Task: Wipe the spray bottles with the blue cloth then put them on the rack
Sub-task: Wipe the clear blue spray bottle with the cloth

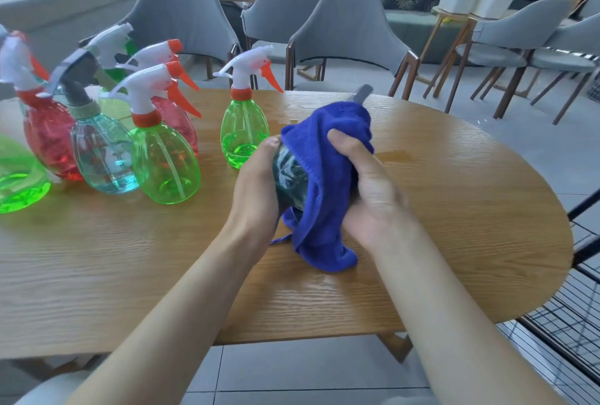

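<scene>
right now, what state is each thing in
held bottle: tilted, gripped by left hand, mostly under cloth
blue cloth: wrapped over that bottle, gripped by right hand
lone green bottle: upright on table, untouched
bottle cluster: upright at left, untouched
wire rack: beside table, visible part holds no bottle

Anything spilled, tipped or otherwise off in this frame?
A wet patch glistens on the table right of the blue cloth, with a fainter one behind it: likely spilled water. The waiting spray bottles stand upright. The held bottle lies tilted between left hand and right hand, normal for wiping.
</scene>
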Demonstrator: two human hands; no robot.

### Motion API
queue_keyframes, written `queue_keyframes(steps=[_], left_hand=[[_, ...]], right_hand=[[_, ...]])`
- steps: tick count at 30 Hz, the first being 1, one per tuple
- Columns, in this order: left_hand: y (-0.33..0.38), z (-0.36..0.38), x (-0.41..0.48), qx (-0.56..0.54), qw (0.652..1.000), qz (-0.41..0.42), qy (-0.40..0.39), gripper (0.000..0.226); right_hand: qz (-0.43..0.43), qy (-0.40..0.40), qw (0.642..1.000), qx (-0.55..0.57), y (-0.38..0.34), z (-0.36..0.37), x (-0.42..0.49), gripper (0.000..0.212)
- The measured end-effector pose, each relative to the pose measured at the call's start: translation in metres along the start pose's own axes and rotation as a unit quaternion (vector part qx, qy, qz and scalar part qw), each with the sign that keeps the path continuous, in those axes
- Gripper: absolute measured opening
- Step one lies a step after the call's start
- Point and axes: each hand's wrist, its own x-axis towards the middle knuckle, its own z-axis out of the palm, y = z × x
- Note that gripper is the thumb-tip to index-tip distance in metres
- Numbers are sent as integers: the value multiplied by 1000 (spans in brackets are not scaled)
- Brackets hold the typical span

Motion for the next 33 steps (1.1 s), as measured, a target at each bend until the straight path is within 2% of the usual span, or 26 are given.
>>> queue_keyframes(steps=[3, 6, 8, 12, 14, 17, 20, 23, 27, 30, 33], left_hand=[[5, 1, -1, -90, 994, -65, 16, 29], [10, -2, 2, -164, 979, -122, -20, 24], [9, -3, 3, -182, 972, -138, -48, 18], [8, -6, -1, -176, 965, -162, -112, 42], [10, -6, -3, -174, 961, -174, -128, 47], [10, -4, -4, -188, 955, -184, -136, 50], [11, -3, -5, -236, 942, -187, -147, 45], [12, -7, -2, -249, 938, -193, -145, 43], [9, -10, -4, -172, 947, -224, -155, 42], [12, -5, -7, -79, 961, -227, -133, 42], [16, -3, -6, 92, 974, -180, -98, 46]], right_hand=[[-30, -45, 998, -25, 7, 5, -5, 48], [-40, -77, 995, -52, 9, 7, -7, 35], [-37, -56, 996, -54, 6, 6, -6, 38], [-17, 25, 1000, 8, 3, 4, 1, 68], [-15, 42, 998, 34, 4, 3, 1, 65], [-8, 49, 997, 65, 12, 4, -3, 48], [-12, 28, 998, 50, 17, 9, -7, 63], [-16, 1, 999, 29, 13, 12, -7, 59], [-26, 32, 999, 14, 9, 9, -3, 78], [-14, 83, 996, 36, 11, 6, -1, 73], [-9, 114, 992, 52, 10, 1, 0, 59]])
